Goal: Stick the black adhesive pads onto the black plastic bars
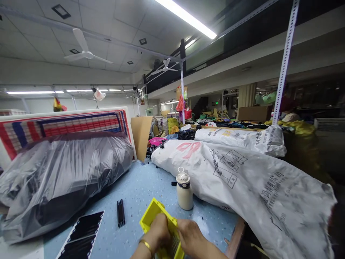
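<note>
A small yellow plastic basket (151, 212) with perforated sides is tilted at the near edge of the table. My left hand (159, 230), with a gold bangle at the wrist, reaches inside it with fingers curled; what they hold, if anything, is hidden. On the basket's right rim, my right hand (190, 233) is closed. Just beyond stands a cream drink bottle (184, 194) with a ring on its lid. To the left lie a small bundle of black strips (120, 213) and a white card with rows of black pieces (83, 235).
A large grey plastic-wrapped bundle (64, 172) fills the left of the blue speckled table (140, 183), before a striped panel (24, 133). White printed sacks (237, 172) lie along the right side. A brown cardboard sheet (141, 136) stands behind, near a perforated metal post (285, 61).
</note>
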Demonstrator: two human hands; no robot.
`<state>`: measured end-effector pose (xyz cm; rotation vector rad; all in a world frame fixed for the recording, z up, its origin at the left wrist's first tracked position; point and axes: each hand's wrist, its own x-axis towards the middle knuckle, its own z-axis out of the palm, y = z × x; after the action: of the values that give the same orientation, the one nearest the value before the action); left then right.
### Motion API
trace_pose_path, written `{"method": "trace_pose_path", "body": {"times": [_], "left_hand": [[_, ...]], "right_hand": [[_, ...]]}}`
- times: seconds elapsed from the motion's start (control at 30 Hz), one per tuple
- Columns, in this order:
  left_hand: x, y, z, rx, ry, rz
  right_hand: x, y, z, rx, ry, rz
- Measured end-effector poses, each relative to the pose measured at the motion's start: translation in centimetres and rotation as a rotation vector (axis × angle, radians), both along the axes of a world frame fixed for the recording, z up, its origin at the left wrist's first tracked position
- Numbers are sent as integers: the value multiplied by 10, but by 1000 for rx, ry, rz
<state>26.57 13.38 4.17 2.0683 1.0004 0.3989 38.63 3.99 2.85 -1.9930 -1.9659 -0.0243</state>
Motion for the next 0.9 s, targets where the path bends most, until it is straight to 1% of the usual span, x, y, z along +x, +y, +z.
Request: {"method": "trace_pose_path", "body": {"times": [0.07,0.13,0.2,0.27,0.37,0.47,0.53,0.6,0.67,0.7,0.77,0.8,0.83,0.9], "left_hand": [[-1,8,6,-105,-3,57],[-8,15,11,-222,-46,95],[-21,18,17,-318,-149,136],[-40,16,26,-379,-281,179],[-81,5,38,-424,-450,237],[-135,-14,42,-457,-538,300],[-174,-29,40,-470,-558,358],[-210,-47,34,-467,-553,427],[-239,-65,26,-453,-516,487],[-250,-75,22,-445,-485,508],[-263,-92,15,-432,-400,528],[-266,-99,12,-422,-349,527],[-267,-105,9,-404,-297,523],[-263,-112,4,-332,-198,513]], "right_hand": [[2,0,0,-19,31,-17],[6,2,-3,-45,62,-60],[13,6,-8,-79,86,-113],[21,10,-11,-115,101,-160],[32,11,-9,-152,111,-204],[41,6,-3,-162,102,-232],[48,1,1,-166,95,-233],[54,-3,4,-153,105,-233],[55,-6,7,-99,115,-253],[52,-8,8,-33,126,-262],[37,-15,8,166,187,-200],[25,-19,8,258,225,-127],[10,-24,8,320,262,-27],[-27,-34,6,349,303,213]]}}
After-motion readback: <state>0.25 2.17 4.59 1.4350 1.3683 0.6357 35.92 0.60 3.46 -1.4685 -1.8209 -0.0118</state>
